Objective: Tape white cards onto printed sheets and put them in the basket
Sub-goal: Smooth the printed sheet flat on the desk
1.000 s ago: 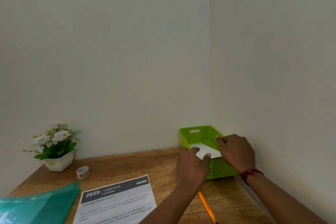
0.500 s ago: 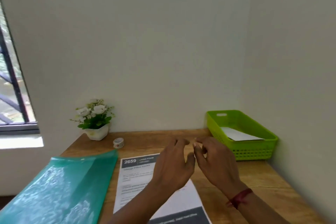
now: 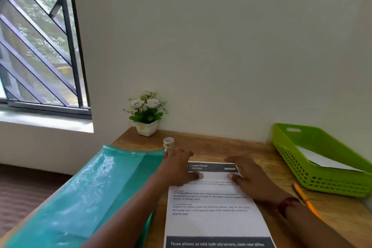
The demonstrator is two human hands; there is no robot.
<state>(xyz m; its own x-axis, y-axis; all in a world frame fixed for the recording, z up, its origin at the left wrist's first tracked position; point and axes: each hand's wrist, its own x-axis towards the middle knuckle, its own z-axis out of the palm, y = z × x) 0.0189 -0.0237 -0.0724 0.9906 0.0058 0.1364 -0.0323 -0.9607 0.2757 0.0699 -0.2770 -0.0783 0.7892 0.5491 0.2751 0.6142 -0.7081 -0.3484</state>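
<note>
Printed sheet (image 3: 213, 207): flat on the wooden desk (image 3: 261, 150) before me.
My left hand (image 3: 177, 167) and right hand (image 3: 249, 177): apart, fingers straight, pressing its top corners.
Green basket (image 3: 322, 179): far right, white paper (image 3: 322, 161) inside.
Tape roll (image 3: 168, 142): just beyond my left fingers.

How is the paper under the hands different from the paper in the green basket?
The printed sheet lies on the table with the left hand and right hand resting on it; the paper in the basket is touched by nobody. The printed sheet shows dark bands and text; the paper in the basket shows only plain white. Both are white paper sheets.
</note>
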